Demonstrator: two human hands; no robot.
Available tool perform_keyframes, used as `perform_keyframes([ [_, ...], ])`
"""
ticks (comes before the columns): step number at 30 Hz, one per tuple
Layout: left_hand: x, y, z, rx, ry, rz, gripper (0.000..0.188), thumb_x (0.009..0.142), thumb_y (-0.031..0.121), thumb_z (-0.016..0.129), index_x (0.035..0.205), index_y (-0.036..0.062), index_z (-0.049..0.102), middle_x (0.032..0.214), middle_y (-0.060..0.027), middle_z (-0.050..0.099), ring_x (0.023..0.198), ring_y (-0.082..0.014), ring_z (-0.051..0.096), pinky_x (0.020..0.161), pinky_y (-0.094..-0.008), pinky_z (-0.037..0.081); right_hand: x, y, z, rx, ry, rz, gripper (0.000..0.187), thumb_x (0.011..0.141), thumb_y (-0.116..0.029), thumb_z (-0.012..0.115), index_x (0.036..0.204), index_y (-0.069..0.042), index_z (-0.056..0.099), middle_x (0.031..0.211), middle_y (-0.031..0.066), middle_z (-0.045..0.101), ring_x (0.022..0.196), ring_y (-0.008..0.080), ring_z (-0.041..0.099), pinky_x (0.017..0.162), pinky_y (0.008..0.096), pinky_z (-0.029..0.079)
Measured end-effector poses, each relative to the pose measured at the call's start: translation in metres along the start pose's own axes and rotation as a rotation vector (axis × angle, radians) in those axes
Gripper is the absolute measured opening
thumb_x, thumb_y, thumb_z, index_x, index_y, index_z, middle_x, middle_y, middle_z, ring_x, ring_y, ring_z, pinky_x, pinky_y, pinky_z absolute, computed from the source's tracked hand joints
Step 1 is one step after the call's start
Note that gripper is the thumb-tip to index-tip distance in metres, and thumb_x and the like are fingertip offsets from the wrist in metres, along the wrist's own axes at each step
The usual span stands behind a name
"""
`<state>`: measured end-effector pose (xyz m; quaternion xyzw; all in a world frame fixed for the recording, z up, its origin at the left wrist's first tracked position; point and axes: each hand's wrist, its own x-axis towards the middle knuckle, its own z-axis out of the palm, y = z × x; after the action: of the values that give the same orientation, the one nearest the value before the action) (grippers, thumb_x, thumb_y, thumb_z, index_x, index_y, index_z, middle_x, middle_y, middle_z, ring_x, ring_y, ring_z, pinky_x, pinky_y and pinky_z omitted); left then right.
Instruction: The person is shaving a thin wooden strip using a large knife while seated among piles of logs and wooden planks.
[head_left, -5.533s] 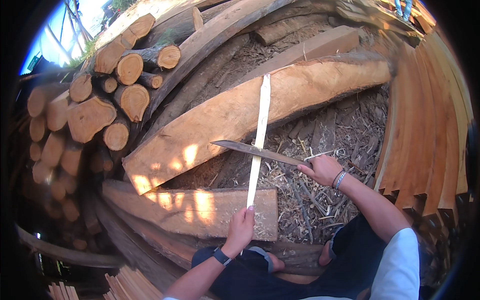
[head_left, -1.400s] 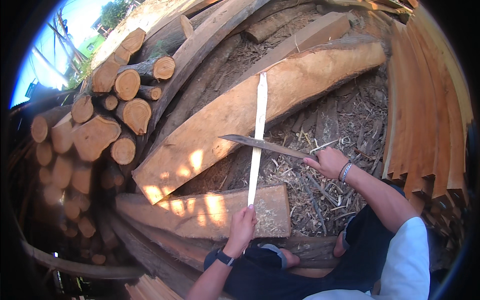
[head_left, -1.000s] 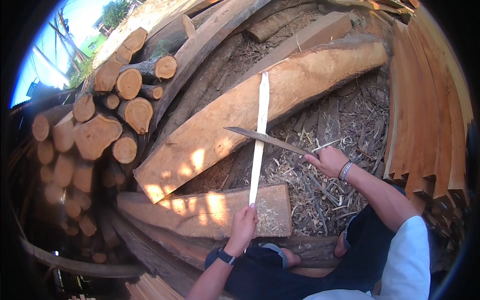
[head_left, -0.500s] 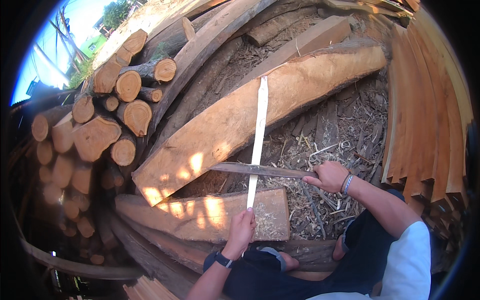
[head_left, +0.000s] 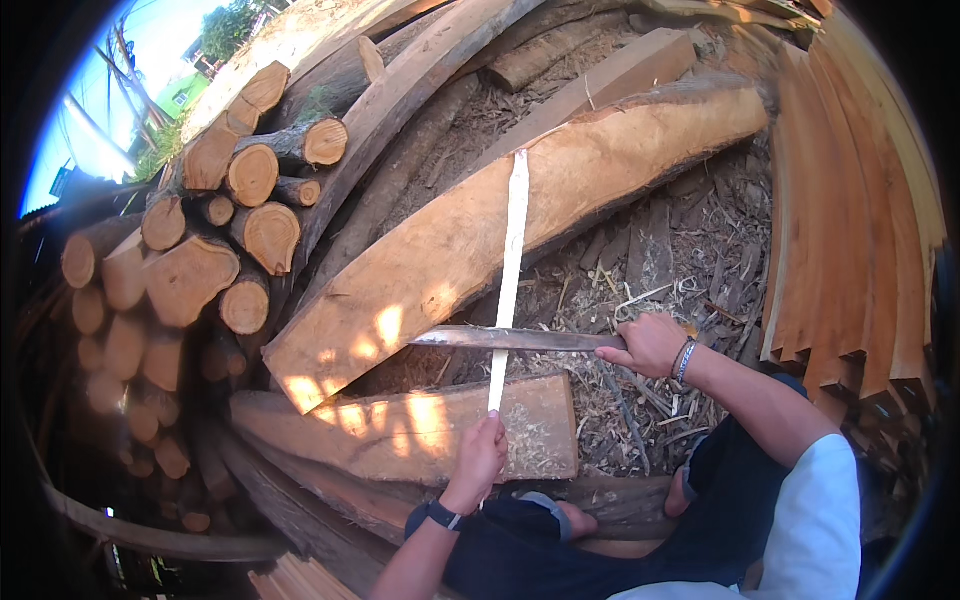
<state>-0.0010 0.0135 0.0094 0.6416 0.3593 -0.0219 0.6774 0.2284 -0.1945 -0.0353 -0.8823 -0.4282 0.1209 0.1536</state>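
My left hand [head_left: 477, 462] is closed round the near end of a long, pale, peeled stick [head_left: 513, 240]. The stick's far end lies on the face of a large sawn slab [head_left: 600, 150] with bark along its edge. My right hand [head_left: 650, 345] grips a machete [head_left: 520, 339] at its right end; the handle is mostly hidden in the fist. The blade points left and lies across the stick, about level, at the gap between the slab and a shorter plank [head_left: 400, 430]. Pale shavings are scattered on the shorter plank near the stick.
Cut logs [head_left: 270, 235] are stacked at the left. Sawn boards [head_left: 850, 220] stand along the right side. A squared beam [head_left: 600, 95] lies beyond the slab, and wood chips and bark strips [head_left: 670, 270] cover the ground. My bare feet [head_left: 577, 521] are close to the shorter plank.
My right hand and the machete have shifted slightly to the left and up. The stick and my left hand have moved a little left, still in the same grip.
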Motion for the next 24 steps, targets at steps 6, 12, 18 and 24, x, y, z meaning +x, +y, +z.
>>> perform_keyframes([
  [6, 0.001, -0.001, -0.003, -0.017, -0.016, 0.007, 0.037, 0.104, 0.034, 0.038, 0.074, 0.0130, 0.039, 0.054, 0.0051, 0.034, 0.038, -0.0046, 0.027, 0.034, -0.0214, 0.020, -0.014, -0.008, -0.004, 0.013, -0.022, -0.046, 0.076, 0.090, -0.068, 0.039, 0.077, 0.000, 0.069, 0.070, 0.0234, 0.066, 0.071, 0.0390, 0.067, 0.067, 0.0483, 0.054],
  [12, 0.001, 0.002, -0.001, -0.012, -0.001, -0.001, 0.036, 0.104, 0.034, 0.039, 0.075, 0.0126, 0.040, 0.054, 0.0052, 0.034, 0.038, -0.0045, 0.027, 0.035, -0.0211, 0.020, -0.010, -0.006, -0.003, 0.012, 0.014, -0.013, 0.075, 0.091, -0.067, 0.039, 0.077, 0.000, 0.069, 0.067, 0.0209, 0.066, 0.068, 0.0381, 0.067, 0.066, 0.0473, 0.053],
  [18, 0.001, -0.001, 0.001, 0.004, 0.011, 0.032, 0.035, 0.104, 0.033, 0.041, 0.075, 0.0121, 0.043, 0.054, 0.0054, 0.036, 0.039, -0.0037, 0.028, 0.035, -0.0209, 0.021, -0.010, -0.010, -0.015, -0.032, -0.030, -0.019, 0.074, 0.092, -0.066, 0.039, 0.078, 0.000, 0.069, 0.068, 0.0214, 0.066, 0.068, 0.0383, 0.067, 0.068, 0.0474, 0.054],
  [24, -0.003, 0.005, 0.001, 0.010, 0.017, 0.005, 0.035, 0.104, 0.032, 0.041, 0.076, 0.0119, 0.043, 0.055, 0.0052, 0.036, 0.040, -0.0038, 0.028, 0.036, -0.0211, 0.022, -0.018, -0.014, -0.011, -0.004, -0.054, -0.021, 0.076, 0.091, -0.067, 0.038, 0.079, 0.001, 0.069, 0.069, 0.0226, 0.066, 0.071, 0.0380, 0.068, 0.069, 0.0478, 0.053],
])
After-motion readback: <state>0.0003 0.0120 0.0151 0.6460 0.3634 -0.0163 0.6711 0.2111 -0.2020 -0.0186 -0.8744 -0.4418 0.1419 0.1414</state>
